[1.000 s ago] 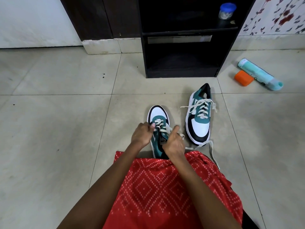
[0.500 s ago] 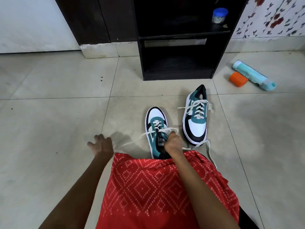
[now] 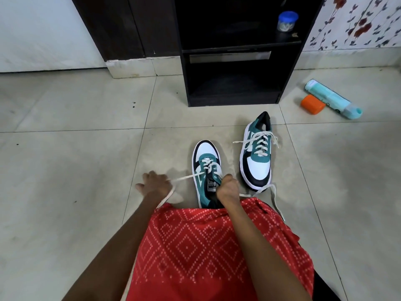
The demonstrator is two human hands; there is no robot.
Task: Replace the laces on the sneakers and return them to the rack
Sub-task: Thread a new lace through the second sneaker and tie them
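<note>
Teal-white-black near sneaker (image 3: 206,151) flat on floor (image 3: 65,170), toe away, heel tucked against red cloth (image 3: 206,246) over the lap. Far sneaker (image 3: 259,165) just beside it on the right, turned the other way, toe toward the person, laced up the front, ends lying loose. Left hand (image 3: 155,184) out to the left of near sneaker, fingers curled round cream lace (image 3: 184,177), taut from the eyelets, spare length looping back under the wrist. Right hand (image 3: 227,187) fisted at the tongue, pinning near sneaker down; fingertips hidden, so lace or tongue underneath not readable. Judged step: snugging a crossing, lacing only partway up. Another loose lace end on floor right of that hand; which shoe it belongs to unclear. Handling guess: lace flat, soft, limp, light, good for pulling only; best pinched near the tip for threading, closer to the eyelet for tightening. Sneaker light, sole stiff, upper giving; likely to slide on smooth tile unless braced at tongue or collar; for carrying, grab at heel collar. Black rack (image 3: 238,45) ahead, well apart from both shoes, lower bay open, blue-lidded jar (image 3: 286,20) on upper shelf. Bottle (image 3: 332,98) and orange cap (image 3: 312,104) on floor right of rack.
</note>
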